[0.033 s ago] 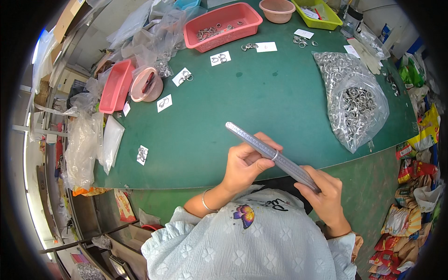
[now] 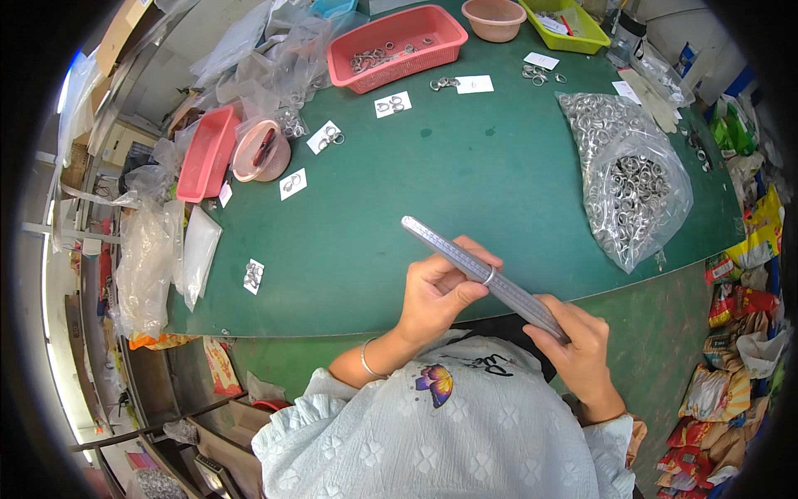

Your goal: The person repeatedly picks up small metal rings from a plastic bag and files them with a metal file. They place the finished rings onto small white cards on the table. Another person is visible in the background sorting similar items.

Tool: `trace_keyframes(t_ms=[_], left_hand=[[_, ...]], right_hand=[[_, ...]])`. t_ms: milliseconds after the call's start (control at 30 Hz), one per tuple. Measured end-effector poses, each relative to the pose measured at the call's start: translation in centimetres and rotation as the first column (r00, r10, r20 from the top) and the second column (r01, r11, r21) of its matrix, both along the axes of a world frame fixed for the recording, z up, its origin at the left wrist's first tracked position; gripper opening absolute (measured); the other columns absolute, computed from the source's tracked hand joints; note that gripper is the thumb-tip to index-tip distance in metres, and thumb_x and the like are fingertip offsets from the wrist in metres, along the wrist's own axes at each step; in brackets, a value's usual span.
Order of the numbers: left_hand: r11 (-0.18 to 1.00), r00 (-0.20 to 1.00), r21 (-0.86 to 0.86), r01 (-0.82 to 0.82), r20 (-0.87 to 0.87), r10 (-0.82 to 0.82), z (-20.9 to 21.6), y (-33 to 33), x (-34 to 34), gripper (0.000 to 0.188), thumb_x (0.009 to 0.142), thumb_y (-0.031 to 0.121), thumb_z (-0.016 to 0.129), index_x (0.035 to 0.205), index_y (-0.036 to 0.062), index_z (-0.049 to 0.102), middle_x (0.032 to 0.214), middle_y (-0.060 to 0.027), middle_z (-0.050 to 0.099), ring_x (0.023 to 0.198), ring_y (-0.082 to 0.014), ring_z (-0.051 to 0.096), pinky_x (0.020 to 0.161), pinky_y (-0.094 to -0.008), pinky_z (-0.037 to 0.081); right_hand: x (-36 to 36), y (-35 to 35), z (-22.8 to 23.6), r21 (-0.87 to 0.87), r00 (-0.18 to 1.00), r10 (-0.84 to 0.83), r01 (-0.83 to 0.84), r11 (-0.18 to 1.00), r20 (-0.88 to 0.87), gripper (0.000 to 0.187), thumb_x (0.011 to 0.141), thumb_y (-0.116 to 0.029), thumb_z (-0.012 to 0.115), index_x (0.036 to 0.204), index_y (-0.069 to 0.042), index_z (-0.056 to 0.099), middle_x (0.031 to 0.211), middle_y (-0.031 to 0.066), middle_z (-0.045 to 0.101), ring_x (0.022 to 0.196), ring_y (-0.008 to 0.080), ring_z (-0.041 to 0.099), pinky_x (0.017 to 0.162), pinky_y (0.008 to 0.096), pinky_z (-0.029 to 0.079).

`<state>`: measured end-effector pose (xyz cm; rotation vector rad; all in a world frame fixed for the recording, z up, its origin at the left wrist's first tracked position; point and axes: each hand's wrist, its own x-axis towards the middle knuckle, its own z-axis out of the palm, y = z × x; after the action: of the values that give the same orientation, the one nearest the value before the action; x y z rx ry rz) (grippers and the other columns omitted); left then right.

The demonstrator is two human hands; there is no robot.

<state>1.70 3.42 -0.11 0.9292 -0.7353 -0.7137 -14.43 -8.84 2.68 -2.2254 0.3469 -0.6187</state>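
Observation:
A grey tapered ring mandrel [image 2: 445,249] with scale marks lies slantwise in front of my body, its thin end up and to the left. Around its middle sits a silver ring [image 2: 491,276]. My left hand [image 2: 440,287] pinches that ring between thumb and fingers, with fingers behind the mandrel. The thick lower end is gripped by my right hand [image 2: 579,345]. Both hands are just over the near table edge. To the right on the table lies a clear plastic bag [image 2: 638,179] full of silver rings.
On the green table [image 2: 374,208], small white cards [image 2: 293,184] with rings form a curve. Behind them stand a pink basket [image 2: 397,73] holding rings, a round pink bowl [image 2: 494,20], a yellow-green tray [image 2: 573,37], a pink tray [image 2: 197,166] and a pink tub [image 2: 271,166]. Plastic bags [image 2: 145,266] crowd the left edge.

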Motion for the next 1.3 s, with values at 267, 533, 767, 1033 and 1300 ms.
trace_keyframes(t_ms=[267, 533, 767, 1033, 1300], left_hand=[[0.992, 0.989, 0.106, -0.069, -0.120, 0.082, 0.4, 0.0, -0.9, 0.020, 0.082, 0.004, 0.059, 0.100, -0.0061, 0.057, 0.096, -0.0090, 0.056, 0.088, -0.0154, 0.054, 0.081, -0.0290, 0.045], [0.902, 0.902, -0.107, -0.417, -0.172, 0.397, 2.5, 2.2, 4.4, 0.035, 0.084, 0.015, 0.060, 0.112, -0.0054, 0.051, 0.097, -0.0095, 0.057, 0.085, -0.0152, 0.055, 0.082, -0.0299, 0.045], [0.975, 0.745, -0.217, 0.047, -0.642, -0.179, 0.7, 1.6, 4.0, 0.043, 0.083, 0.020, 0.061, 0.116, -0.0031, 0.047, 0.106, -0.0126, 0.051, 0.095, -0.0183, 0.050, 0.085, -0.0286, 0.046], [0.965, 0.646, -0.241, 0.105, -0.722, -0.250, 0.4, 1.7, 4.0, 0.035, 0.091, 0.027, 0.048, 0.110, -0.0023, 0.050, 0.102, -0.0162, 0.057, 0.090, -0.0194, 0.058, 0.082, -0.0289, 0.049], [0.960, 0.589, -0.240, 0.146, -0.758, -0.280, 0.5, 1.5, 4.2, 0.035, 0.093, 0.030, 0.042, 0.107, -0.0021, 0.050, 0.092, -0.0153, 0.061, 0.081, -0.0190, 0.060, 0.074, -0.0280, 0.051]], right_hand=[[-0.1, -0.2, -0.6, -0.186, 0.999, -0.036, 0.029, 0.982, -0.038, 0.035, 0.066, -0.015, 0.075, 0.095, -0.003, 0.059, 0.059, 0.0056, 0.052, 0.044, 0.0196, 0.050, 0.038, 0.0309, 0.038], [-1.3, -1.3, -0.5, 0.168, 0.990, -0.077, 0.096, 0.981, -0.116, 0.023, 0.069, -0.001, 0.071, 0.087, 0.005, 0.059, 0.060, 0.0094, 0.053, 0.048, 0.0155, 0.047, 0.046, 0.0253, 0.038], [-0.9, -1.5, -1.2, 0.417, 0.993, -0.066, 0.100, 0.904, -0.095, 0.024, 0.071, 0.001, 0.067, 0.093, 0.007, 0.060, 0.061, 0.0025, 0.051, 0.052, 0.0058, 0.042, 0.046, 0.0208, 0.034], [-1.3, -1.7, -1.9, 0.587, 0.991, 0.006, 0.076, 0.806, -0.136, 0.022, 0.075, 0.000, 0.066, 0.095, 0.007, 0.061, 0.065, -0.0022, 0.050, 0.054, 0.0014, 0.039, 0.046, 0.0175, 0.029], [-1.3, -1.7, -2.4, 0.633, 0.986, 0.030, 0.082, 0.770, -0.164, 0.023, 0.077, -0.004, 0.065, 0.097, 0.007, 0.061, 0.059, -0.0027, 0.049, 0.048, 0.0008, 0.038, 0.041, 0.0174, 0.027]])
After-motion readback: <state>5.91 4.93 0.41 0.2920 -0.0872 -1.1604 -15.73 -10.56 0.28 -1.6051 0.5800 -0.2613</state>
